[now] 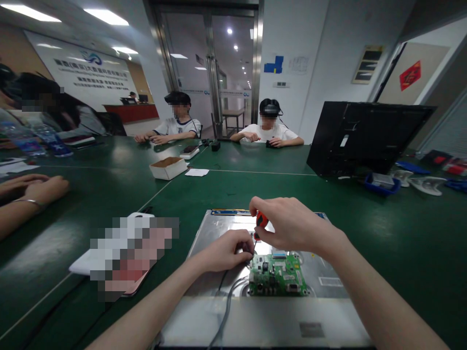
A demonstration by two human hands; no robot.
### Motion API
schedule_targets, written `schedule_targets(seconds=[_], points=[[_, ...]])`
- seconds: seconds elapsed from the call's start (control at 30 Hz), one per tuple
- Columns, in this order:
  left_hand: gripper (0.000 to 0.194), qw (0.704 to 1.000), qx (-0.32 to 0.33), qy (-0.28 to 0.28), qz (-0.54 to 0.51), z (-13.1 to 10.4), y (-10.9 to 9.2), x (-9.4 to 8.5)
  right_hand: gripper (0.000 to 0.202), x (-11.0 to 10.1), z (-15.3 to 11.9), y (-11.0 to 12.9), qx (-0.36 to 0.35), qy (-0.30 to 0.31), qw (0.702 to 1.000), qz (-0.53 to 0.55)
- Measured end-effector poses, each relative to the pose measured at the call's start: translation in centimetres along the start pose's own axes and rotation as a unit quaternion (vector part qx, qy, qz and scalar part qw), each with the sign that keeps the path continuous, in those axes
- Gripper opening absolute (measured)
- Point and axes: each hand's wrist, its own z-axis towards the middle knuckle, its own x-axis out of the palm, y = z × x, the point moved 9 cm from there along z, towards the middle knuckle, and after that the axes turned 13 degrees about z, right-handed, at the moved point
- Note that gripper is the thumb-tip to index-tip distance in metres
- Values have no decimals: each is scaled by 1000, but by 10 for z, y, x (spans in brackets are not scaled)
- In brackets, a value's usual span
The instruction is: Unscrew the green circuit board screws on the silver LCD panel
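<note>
A green circuit board (278, 274) lies on the back of a silver display panel (204, 287). My right hand (288, 223) is closed round a red and black screwdriver (261, 219), whose shaft points down at the board's upper left corner. Beside that corner my left hand (235, 250) has its fingers pinched together near the screwdriver's tip; what they hold, if anything, is too small to make out. A grey cable (228, 311) runs from the board's left side over the panel's near edge.
Phones (136, 257) lie left of the panel. Farther off stand a small white box (168, 168), a black monitor (368, 138) and a blue tray (382, 183). Two people sit across the green table (233, 187); another person's hands (44, 191) rest at the left.
</note>
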Motion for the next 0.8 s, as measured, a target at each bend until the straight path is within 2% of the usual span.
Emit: schedule_targets(seconds=[0.3, 0.47, 0.63, 0.8], points=[[9, 1000, 1, -10, -14, 0, -1, -2, 10, 0, 1, -2, 0, 5, 1000, -21], [13, 1000, 6, -9, -18, 0, 1, 0, 18, 1, 0, 1, -17, 10, 1000, -1], [8, 1000, -3, 1, -30, 0, -1, 0, 18, 0, 1, -4, -14, 1, 1000, 0], [9, 1000, -1, -9, -13, 0, -3, -3, 11, 0, 1, -4, -15, -1, 1000, 2]])
